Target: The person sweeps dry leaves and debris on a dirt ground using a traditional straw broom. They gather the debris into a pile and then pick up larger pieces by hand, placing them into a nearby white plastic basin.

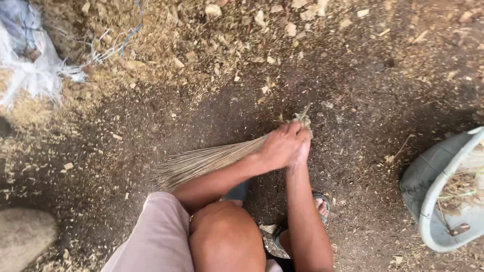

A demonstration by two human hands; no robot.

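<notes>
A stick broom (206, 162) of thin tan straws lies low over the dirt floor, its bristles fanned out to the left. My left hand (280, 147) wraps around its bound top end. My right hand (301, 150) sits right behind the left, also closed around that top end, and is mostly hidden by it. A few straw tips (303, 117) poke out above my fists. My bent knee (225, 236) and sandalled foot (321, 204) are below the hands.
Wood shavings and sawdust (166, 35) are heaped along the top and top left. A torn white sack (30, 70) lies at upper left. A grey plastic basin (443, 196) stands at right. A stone (25, 234) sits at lower left.
</notes>
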